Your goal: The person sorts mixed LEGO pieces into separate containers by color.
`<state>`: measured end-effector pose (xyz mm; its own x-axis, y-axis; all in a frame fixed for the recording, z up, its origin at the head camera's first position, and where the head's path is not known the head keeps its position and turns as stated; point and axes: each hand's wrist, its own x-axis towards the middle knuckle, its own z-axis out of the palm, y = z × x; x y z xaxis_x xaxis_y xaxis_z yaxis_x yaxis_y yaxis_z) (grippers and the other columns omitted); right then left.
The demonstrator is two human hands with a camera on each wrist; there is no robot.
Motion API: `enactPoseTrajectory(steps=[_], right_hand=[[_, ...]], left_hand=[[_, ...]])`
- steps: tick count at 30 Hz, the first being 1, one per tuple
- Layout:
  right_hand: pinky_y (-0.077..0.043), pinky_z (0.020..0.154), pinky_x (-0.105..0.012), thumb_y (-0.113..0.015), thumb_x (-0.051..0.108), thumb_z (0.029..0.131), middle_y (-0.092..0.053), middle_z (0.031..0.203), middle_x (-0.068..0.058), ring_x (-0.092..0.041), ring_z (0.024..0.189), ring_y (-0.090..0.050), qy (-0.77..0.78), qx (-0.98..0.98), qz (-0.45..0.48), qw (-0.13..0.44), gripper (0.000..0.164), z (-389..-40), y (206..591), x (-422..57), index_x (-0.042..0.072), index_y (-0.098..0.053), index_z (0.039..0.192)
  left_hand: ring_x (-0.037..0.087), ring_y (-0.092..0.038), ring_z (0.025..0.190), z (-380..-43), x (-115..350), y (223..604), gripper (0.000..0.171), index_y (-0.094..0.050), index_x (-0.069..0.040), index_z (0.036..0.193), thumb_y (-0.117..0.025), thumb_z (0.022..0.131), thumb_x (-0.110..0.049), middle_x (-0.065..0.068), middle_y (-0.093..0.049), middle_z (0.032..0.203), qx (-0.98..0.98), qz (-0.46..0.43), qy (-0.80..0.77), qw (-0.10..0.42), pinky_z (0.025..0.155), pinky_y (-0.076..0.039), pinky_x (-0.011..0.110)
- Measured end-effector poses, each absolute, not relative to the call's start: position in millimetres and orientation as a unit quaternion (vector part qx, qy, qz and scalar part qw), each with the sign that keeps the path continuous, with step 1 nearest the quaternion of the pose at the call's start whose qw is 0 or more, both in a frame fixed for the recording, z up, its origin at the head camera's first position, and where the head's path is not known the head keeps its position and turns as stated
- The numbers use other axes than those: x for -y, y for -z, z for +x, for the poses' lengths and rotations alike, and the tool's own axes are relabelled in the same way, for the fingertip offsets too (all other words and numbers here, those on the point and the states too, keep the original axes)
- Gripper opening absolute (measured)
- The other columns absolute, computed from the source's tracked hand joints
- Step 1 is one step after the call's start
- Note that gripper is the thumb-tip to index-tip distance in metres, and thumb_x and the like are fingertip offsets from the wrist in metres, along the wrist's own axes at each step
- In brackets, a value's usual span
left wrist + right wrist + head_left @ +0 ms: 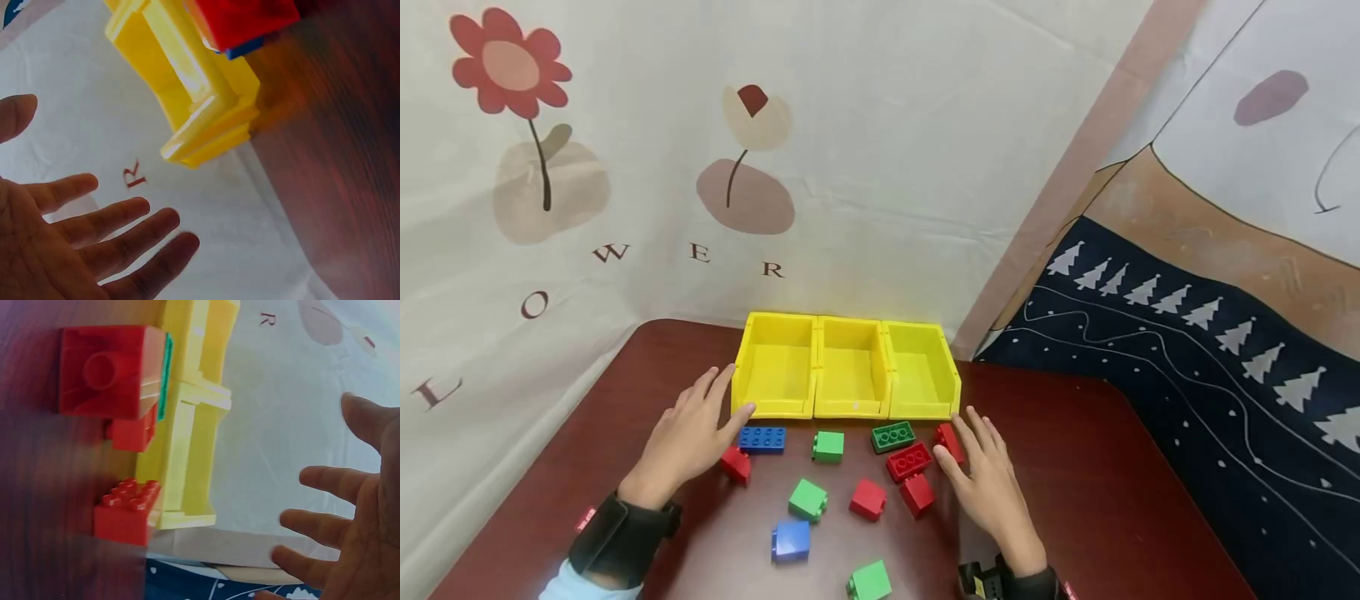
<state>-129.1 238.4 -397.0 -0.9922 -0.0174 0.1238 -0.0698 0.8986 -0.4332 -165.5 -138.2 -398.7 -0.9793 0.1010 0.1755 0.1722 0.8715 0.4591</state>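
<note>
My left hand [683, 437] is spread at the left end of a yellow bin row [852, 407], its fingers straight and holding nothing. Just by its thumb are a blue toy brick [763, 440] and a red brick [737, 465]. On the right, my other hand [991, 483] is also spread, its fingertips near the bin's right corner and overlapping a red brick [950, 442] in the head view. Both palms show bare in the wrist views, where the left hand [106, 250] and right hand [356, 519] have their fingers apart.
Between the hands lie more red bricks [868, 500], green bricks [808, 500], a dark green one [892, 437] and another blue brick [791, 542] on the brown table [1060, 517]. The bins stand at its back edge, against a printed cloth [880, 167]. A dark cloth [1135, 350] borders the right side.
</note>
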Motion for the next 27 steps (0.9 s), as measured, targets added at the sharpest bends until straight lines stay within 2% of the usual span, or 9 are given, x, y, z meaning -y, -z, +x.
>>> enactPoseTrajectory(steps=[4,10,14,17,20,24,27], right_hand=[[-0.039,0.104,-0.063,-0.065,0.039,0.092,-0.034,0.157,-0.013,-0.038,0.144,-0.029,-0.222,0.973,0.023,0.054,0.060,-125,395,-235,0.013,-0.049,0.144],[-0.048,0.098,-0.055,-0.069,0.037,0.090,-0.049,0.145,-0.012,-0.034,0.131,-0.047,-0.219,0.975,0.019,0.029,0.053,-121,393,-225,0.012,-0.058,0.135],[-0.054,0.090,-0.049,-0.072,0.035,0.087,-0.060,0.127,-0.011,-0.028,0.111,-0.058,-0.207,0.978,0.038,0.008,0.047,-121,396,-220,0.008,-0.064,0.124],[-0.057,0.080,-0.042,-0.076,0.033,0.084,-0.063,0.113,-0.010,-0.021,0.094,-0.060,-0.201,0.978,0.050,-0.001,0.043,-123,400,-217,0.004,-0.067,0.115],[-0.054,0.066,-0.032,-0.078,0.032,0.082,-0.062,0.103,-0.009,-0.016,0.079,-0.056,-0.203,0.978,0.048,-0.018,0.040,-124,404,-215,0.004,-0.067,0.108],[-0.040,0.055,-0.024,-0.079,0.031,0.080,-0.057,0.093,-0.006,-0.012,0.067,-0.047,-0.202,0.978,0.033,-0.032,0.035,-124,409,-212,0.006,-0.066,0.101],[-0.034,0.052,-0.023,-0.080,0.031,0.080,-0.053,0.089,-0.005,-0.012,0.064,-0.044,-0.195,0.980,0.025,-0.034,0.037,-124,412,-212,0.005,-0.066,0.102]], left_hand=[[0.052,-0.043,0.126,-182,141,404,0.080,-0.023,0.005,0.152,-0.061,0.094,-0.036,0.034,-0.035,0.147,0.958,-0.054,0.274,0.062,0.094,-0.043,0.066],[0.055,-0.041,0.126,-213,148,411,0.084,-0.015,0.011,0.151,-0.057,0.097,-0.038,0.039,-0.032,0.145,0.948,-0.034,0.315,0.023,0.095,-0.042,0.065],[0.055,-0.042,0.124,-232,149,416,0.084,-0.014,0.016,0.149,-0.057,0.097,-0.034,0.042,-0.032,0.143,0.944,-0.035,0.327,0.000,0.095,-0.043,0.063],[0.055,-0.043,0.121,-244,149,420,0.083,-0.015,0.019,0.147,-0.056,0.098,-0.035,0.043,-0.031,0.143,0.943,-0.033,0.332,-0.013,0.096,-0.043,0.062],[0.049,-0.052,0.109,-252,149,424,0.079,-0.021,0.018,0.145,-0.057,0.098,-0.034,0.041,-0.042,0.134,0.940,-0.034,0.338,-0.022,0.094,-0.049,0.057],[0.038,-0.057,0.089,-259,148,428,0.067,-0.028,0.017,0.143,-0.057,0.098,-0.023,0.036,-0.053,0.117,0.940,-0.038,0.339,-0.023,0.085,-0.054,0.051],[0.039,-0.056,0.090,-263,146,429,0.062,-0.028,0.018,0.142,-0.055,0.098,-0.016,0.037,-0.052,0.118,0.940,-0.041,0.336,-0.025,0.087,-0.052,0.053]])
